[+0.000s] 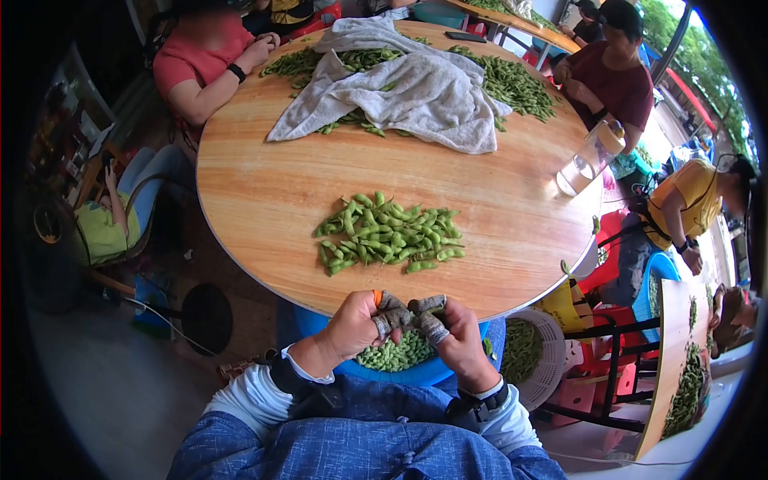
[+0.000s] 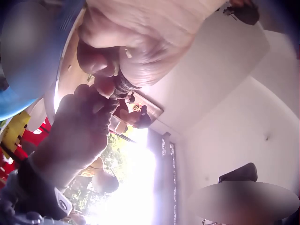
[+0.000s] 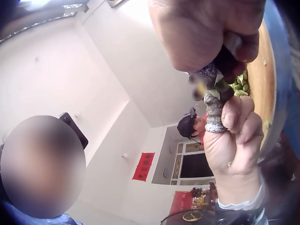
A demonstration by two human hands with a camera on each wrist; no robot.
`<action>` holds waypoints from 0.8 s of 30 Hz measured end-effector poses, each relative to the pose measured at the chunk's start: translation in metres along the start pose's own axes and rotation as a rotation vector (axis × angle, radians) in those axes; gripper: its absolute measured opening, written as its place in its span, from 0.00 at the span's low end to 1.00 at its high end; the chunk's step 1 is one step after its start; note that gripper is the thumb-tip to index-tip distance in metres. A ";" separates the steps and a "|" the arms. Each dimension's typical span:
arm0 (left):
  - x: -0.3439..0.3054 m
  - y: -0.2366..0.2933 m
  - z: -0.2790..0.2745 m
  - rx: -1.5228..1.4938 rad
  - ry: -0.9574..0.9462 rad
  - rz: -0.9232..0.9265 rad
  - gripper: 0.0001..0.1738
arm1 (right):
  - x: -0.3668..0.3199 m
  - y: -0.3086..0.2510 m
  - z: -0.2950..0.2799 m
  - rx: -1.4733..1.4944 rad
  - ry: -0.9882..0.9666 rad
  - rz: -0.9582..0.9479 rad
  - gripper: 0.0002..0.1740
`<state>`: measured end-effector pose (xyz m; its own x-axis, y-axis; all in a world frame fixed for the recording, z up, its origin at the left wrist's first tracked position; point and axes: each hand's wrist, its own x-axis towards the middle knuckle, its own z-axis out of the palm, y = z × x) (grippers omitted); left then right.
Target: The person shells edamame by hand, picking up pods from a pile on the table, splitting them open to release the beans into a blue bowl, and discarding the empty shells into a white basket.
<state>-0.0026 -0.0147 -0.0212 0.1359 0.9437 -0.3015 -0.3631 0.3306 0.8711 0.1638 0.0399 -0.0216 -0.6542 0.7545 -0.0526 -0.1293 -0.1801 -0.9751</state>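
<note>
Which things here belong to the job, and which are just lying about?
Job:
left hand and right hand, pinching a green pod
pod pile
blue basin, holding shelled beans

Apparently lying about:
clear bottle
dark, flat phone-like object

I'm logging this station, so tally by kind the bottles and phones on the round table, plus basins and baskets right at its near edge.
Bottle: 1
Dark phone: 1
Blue basin: 1
White basket: 1
Total: 4
</note>
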 end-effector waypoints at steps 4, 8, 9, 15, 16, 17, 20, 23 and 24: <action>0.003 0.007 0.003 -0.064 -0.007 0.034 0.06 | 0.002 -0.011 0.005 -0.384 0.079 -0.154 0.08; 0.005 0.009 0.003 -0.245 0.001 0.020 0.06 | 0.010 -0.020 0.010 -0.832 0.099 -0.471 0.09; 0.005 0.012 0.006 -0.283 0.026 0.000 0.05 | 0.010 -0.023 0.012 -0.858 0.110 -0.507 0.09; 0.010 0.008 0.012 -0.322 0.068 0.001 0.07 | 0.007 -0.016 0.014 -0.708 0.185 -0.450 0.10; 0.010 0.007 0.016 -0.276 0.082 0.011 0.07 | 0.004 -0.015 0.013 -0.662 0.202 -0.423 0.11; 0.011 0.004 0.016 -0.251 0.068 0.010 0.08 | 0.001 -0.015 0.012 -0.583 0.215 -0.357 0.11; 0.013 -0.004 0.014 0.028 -0.005 0.093 0.10 | -0.006 -0.012 0.004 -0.345 0.298 -0.221 0.10; 0.003 -0.001 0.011 0.715 -0.119 0.404 0.11 | -0.012 -0.009 -0.026 -0.214 0.490 -0.277 0.09; 0.000 -0.001 0.011 0.776 -0.175 0.440 0.10 | -0.015 -0.010 -0.047 -0.248 0.571 -0.352 0.10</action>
<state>0.0078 -0.0149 -0.0178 0.2924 0.9477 0.1282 0.2989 -0.2179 0.9291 0.2100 0.0600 -0.0212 -0.1040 0.9663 0.2356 -0.0434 0.2323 -0.9717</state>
